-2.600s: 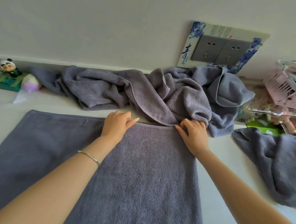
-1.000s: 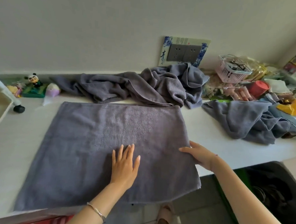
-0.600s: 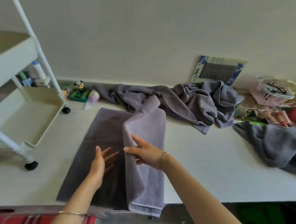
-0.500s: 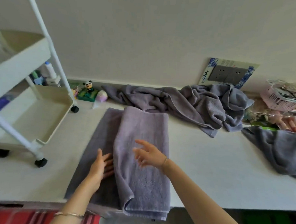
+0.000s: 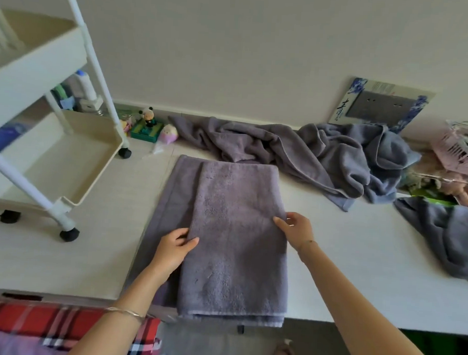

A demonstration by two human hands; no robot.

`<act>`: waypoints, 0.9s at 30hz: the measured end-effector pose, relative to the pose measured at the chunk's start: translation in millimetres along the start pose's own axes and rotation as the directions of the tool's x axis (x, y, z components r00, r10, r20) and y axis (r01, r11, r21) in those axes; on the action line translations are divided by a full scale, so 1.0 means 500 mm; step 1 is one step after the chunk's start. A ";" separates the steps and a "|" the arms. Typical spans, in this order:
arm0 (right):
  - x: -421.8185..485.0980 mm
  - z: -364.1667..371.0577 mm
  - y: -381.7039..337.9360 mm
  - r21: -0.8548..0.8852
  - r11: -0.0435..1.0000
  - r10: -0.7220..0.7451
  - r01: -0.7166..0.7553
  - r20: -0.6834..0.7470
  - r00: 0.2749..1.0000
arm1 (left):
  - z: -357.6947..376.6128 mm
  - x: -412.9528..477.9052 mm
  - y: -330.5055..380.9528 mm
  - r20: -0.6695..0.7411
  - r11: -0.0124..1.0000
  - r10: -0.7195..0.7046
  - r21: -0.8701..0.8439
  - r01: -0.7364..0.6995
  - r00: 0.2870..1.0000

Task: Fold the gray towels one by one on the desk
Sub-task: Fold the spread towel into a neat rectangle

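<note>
The gray towel (image 5: 237, 240) lies long-ways, near to far; the left hand (image 5: 175, 247) pinches its left flap, the right hand (image 5: 296, 230) grips its right edge.

Plain off-white wall (image 5: 234, 41) with gray socket plate (image 5: 380, 106); white wheeled cart (image 5: 66, 155) at left; pale desk (image 5: 358, 265)

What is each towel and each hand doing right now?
front towel, partly folded, near end hanging over the desk edge.
left hand, pinching the top layer's left edge.
right hand, holding the front towel's right edge.
towel pile, crumpled, unfolded, by the wall.
right towel, crumpled, unfolded.
</note>
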State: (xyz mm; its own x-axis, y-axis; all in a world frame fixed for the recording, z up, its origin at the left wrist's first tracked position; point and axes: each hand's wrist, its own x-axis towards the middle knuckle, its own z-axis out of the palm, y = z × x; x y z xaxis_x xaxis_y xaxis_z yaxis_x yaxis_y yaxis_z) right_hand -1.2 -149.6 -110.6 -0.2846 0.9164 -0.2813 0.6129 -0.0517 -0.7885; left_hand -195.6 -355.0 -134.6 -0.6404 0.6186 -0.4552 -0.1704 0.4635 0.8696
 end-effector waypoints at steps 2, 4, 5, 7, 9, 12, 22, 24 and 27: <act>0.009 -0.036 0.007 0.034 0.999 0.017 -0.014 -0.080 0.997 | 0.034 -0.004 0.004 0.042 1.000 0.015 -0.014 -0.015 0.999; 0.006 -0.059 0.022 0.063 0.998 0.027 -0.020 -0.120 0.992 | 0.065 -0.008 0.003 0.042 1.000 0.025 -0.017 -0.025 0.999; -0.002 -0.065 0.030 0.046 0.999 -0.003 0.008 -0.128 0.992 | 0.077 -0.010 0.003 0.032 0.999 0.039 -0.016 -0.038 0.999; -0.028 -0.068 0.051 -0.030 0.992 -0.123 0.120 -0.107 0.987 | 0.091 -0.015 0.003 0.007 0.997 0.072 -0.003 -0.072 0.997; -0.065 -0.066 0.067 -0.057 0.969 -0.244 0.241 -0.039 0.969 | 0.093 -0.016 0.001 -0.014 0.996 0.089 0.006 -0.089 0.996; -0.114 -0.055 0.079 -0.007 0.956 -0.291 0.292 0.053 0.955 | 0.091 -0.022 -0.001 0.047 0.999 0.030 0.040 -0.032 0.998; -0.175 -0.042 -0.027 0.146 0.989 -0.100 0.041 0.431 0.897 | 0.203 -0.072 0.174 0.545 0.999 0.040 -0.035 -0.025 0.837; -0.156 -0.086 -0.022 0.192 0.980 -0.109 0.044 0.345 0.932 | 0.233 -0.074 0.202 0.630 0.997 0.021 -0.075 0.033 0.776; -0.124 -0.170 0.022 0.414 0.907 -0.031 -0.072 0.237 0.971 | 0.256 -0.053 0.203 0.551 0.991 0.120 -0.122 -0.062 0.826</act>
State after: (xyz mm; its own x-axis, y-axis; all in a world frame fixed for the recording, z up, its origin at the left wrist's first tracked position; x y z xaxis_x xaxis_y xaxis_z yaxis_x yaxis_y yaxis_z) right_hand 85.9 -173.3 -55.2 -0.4700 0.7975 -0.3782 0.2714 -0.2771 -0.9217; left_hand -99.9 -243.3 -58.8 -0.1362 0.9160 -0.3773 -0.2208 0.3432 0.9130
